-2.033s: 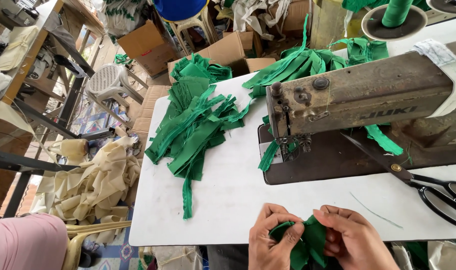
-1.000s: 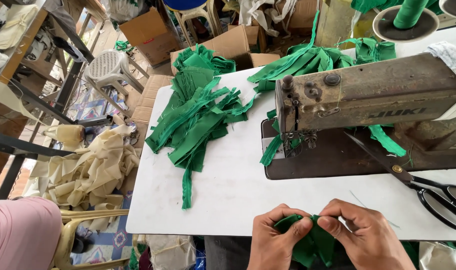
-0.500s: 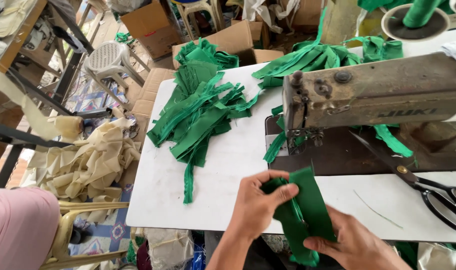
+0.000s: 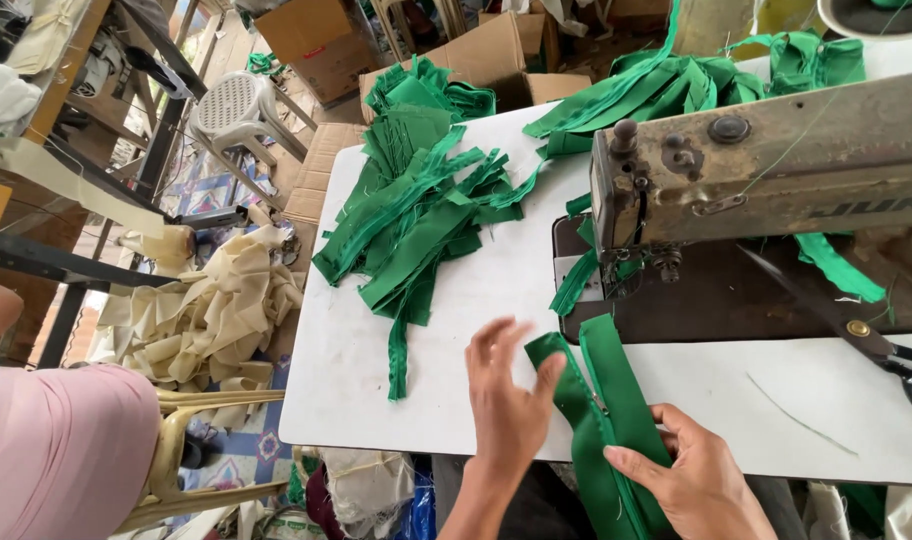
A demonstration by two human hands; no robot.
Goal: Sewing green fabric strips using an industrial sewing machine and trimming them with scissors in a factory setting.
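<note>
Laying green zippered fabric strip (image 4: 604, 400) flat at near worktop (image 4: 456, 300) edge, before sewing machine (image 4: 766, 170); left hand (image 4: 506, 395) spread, touching it; right hand (image 4: 691, 480) open, pressing it down; feeding under needle probably calls for alignment

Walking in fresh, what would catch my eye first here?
Green above all: a heap of green strips fans over the white table, left of a worn sewing machine. At the near edge, the left hand and right hand flatten a folded green piece leading toward the machine. Black scissors lie at right, and cream cloth is heaped on the floor at left.
</note>
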